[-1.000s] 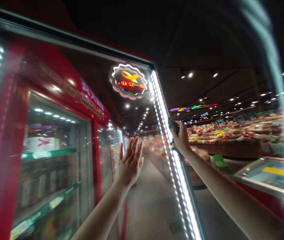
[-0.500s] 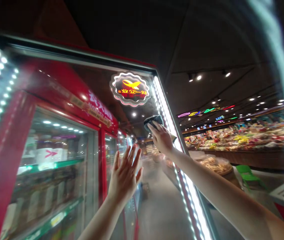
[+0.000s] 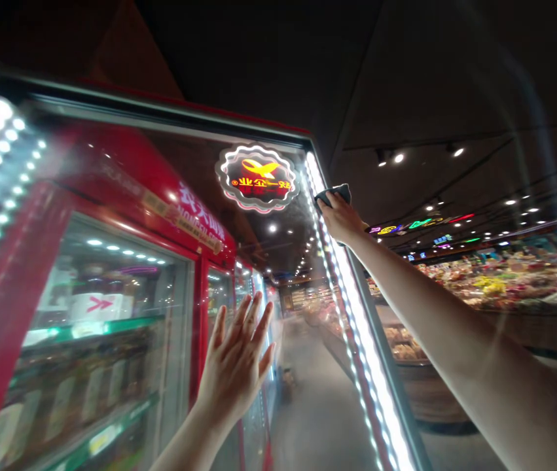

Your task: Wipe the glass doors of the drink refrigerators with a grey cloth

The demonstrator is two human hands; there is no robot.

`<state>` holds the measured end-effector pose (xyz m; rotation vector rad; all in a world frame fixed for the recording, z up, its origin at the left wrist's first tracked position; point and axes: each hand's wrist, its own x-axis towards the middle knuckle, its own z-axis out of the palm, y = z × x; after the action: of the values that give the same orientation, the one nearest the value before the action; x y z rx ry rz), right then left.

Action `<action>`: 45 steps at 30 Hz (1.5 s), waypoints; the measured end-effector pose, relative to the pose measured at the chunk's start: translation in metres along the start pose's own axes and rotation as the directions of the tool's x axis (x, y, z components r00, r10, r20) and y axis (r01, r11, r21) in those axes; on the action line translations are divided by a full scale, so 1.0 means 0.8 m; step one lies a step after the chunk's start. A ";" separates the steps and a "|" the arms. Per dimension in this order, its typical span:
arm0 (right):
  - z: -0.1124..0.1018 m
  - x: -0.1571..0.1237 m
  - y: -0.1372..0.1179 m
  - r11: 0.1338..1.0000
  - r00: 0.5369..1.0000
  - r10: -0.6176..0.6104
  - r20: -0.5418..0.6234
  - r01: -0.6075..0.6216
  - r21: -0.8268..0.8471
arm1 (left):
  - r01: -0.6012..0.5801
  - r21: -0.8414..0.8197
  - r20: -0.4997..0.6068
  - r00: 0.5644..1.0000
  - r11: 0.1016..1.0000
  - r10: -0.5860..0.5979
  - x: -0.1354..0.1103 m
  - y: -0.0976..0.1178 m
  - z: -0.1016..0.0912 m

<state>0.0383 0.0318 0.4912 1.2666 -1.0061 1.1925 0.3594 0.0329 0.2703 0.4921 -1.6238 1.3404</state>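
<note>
Filling much of my view is a tall, clear glass door in a dark metal frame (image 3: 175,116). Showing in its glass at left is a glossy red cabinet (image 3: 131,176) with glass fronts and lit shelves. At far right lies a long, blurred display of many-coloured goods (image 3: 494,282). A bright strip of white lights (image 3: 360,327) slants down the door's right edge. Low in the centre, my bare left hand (image 3: 236,366) is raised flat, fingers apart; I cannot tell whether it touches the glass. Above it glows a scalloped oval sign (image 3: 258,176) with reversed lettering. My right hand (image 3: 341,219), arm outstretched, grips a small, dark grey folded cloth (image 3: 336,193) at the door's upper right edge.
</note>
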 end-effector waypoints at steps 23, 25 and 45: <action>0.022 -0.044 -0.097 0.957 0.987 0.128 -0.098 -0.098 0.273 | 0.035 -0.002 0.022 0.999 0.999 -0.035 -0.003 0.005 -0.002; 0.027 -0.045 -0.110 0.957 0.983 0.155 -0.096 -0.125 0.263 | 0.036 -0.005 0.024 0.999 0.999 -0.036 -0.003 0.005 -0.001; 0.016 -0.096 -0.106 0.934 0.964 -0.260 -0.051 0.264 0.240 | 0.042 -0.020 0.051 0.998 0.999 -0.041 -0.014 0.006 0.014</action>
<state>0.1119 0.0179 0.4043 1.5287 -0.6630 1.1405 0.3564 0.0211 0.2592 0.5480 -1.6582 1.2889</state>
